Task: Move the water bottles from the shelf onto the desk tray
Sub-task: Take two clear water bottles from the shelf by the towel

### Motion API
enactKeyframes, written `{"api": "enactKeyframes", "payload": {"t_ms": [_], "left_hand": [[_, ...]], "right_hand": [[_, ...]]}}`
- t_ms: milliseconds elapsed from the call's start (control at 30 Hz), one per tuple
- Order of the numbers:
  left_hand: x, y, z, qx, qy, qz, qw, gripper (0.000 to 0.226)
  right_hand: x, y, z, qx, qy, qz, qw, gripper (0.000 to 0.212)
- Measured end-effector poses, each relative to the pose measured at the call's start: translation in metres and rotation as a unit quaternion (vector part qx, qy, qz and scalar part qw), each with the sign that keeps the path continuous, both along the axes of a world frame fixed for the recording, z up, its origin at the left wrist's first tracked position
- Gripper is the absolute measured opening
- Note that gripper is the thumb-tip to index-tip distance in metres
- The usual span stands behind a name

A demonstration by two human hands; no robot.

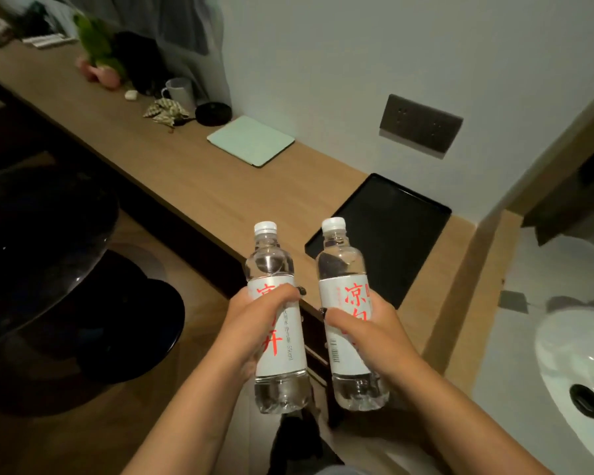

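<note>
Both hands wrapped round bottles at label height: left hand (254, 323) grips left bottle (276, 323), right hand (374, 334) grips right bottle (348, 317), upright, side by side, in air short of the black tray (422, 214) on the wood desk (192, 173). Bottles look full, so prob. hefty. Thin clear plastic w/ ribbed bases, likely dents if squeezed. Paper label gives best purchase; white screw caps sealed. Tray matte, low rim, flat.

The left bottle's label (277, 332) reads "开" and "550ml"; the right bottle's label (344, 323) "凉".
</note>
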State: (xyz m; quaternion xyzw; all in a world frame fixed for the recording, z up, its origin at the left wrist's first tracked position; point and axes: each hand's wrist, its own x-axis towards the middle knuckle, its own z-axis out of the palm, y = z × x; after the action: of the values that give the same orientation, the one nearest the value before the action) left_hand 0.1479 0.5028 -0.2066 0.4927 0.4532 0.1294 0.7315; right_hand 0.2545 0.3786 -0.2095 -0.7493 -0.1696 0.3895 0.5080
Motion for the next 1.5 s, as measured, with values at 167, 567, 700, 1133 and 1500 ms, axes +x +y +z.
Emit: {"api": "enactKeyframes", "payload": {"t_ms": [167, 567, 700, 1133, 1500], "left_hand": [[0.045, 0.077, 0.006, 0.000, 0.000, -0.014, 1.000, 0.026], [0.161, 0.238, -0.002, -0.017, -0.011, -0.137, 0.990, 0.041], [0.208, 0.298, -0.003, -0.009, 0.010, -0.221, 0.975, 0.050], [0.333, 0.408, -0.012, 0.095, -0.047, -0.404, 0.908, 0.054], [0.417, 0.438, -0.069, 0.167, -0.047, -0.553, 0.815, 0.074]], "right_hand": [[0.044, 0.069, 0.006, -0.018, 0.005, -0.025, 1.000, 0.026], [0.112, 0.194, 0.010, -0.020, -0.019, -0.123, 0.992, 0.031], [0.133, 0.239, 0.008, -0.023, -0.031, -0.225, 0.974, 0.033], [0.225, 0.324, -0.001, 0.021, -0.095, -0.360, 0.928, 0.053], [0.311, 0.345, -0.048, -0.057, -0.121, -0.308, 0.942, 0.059]]}}
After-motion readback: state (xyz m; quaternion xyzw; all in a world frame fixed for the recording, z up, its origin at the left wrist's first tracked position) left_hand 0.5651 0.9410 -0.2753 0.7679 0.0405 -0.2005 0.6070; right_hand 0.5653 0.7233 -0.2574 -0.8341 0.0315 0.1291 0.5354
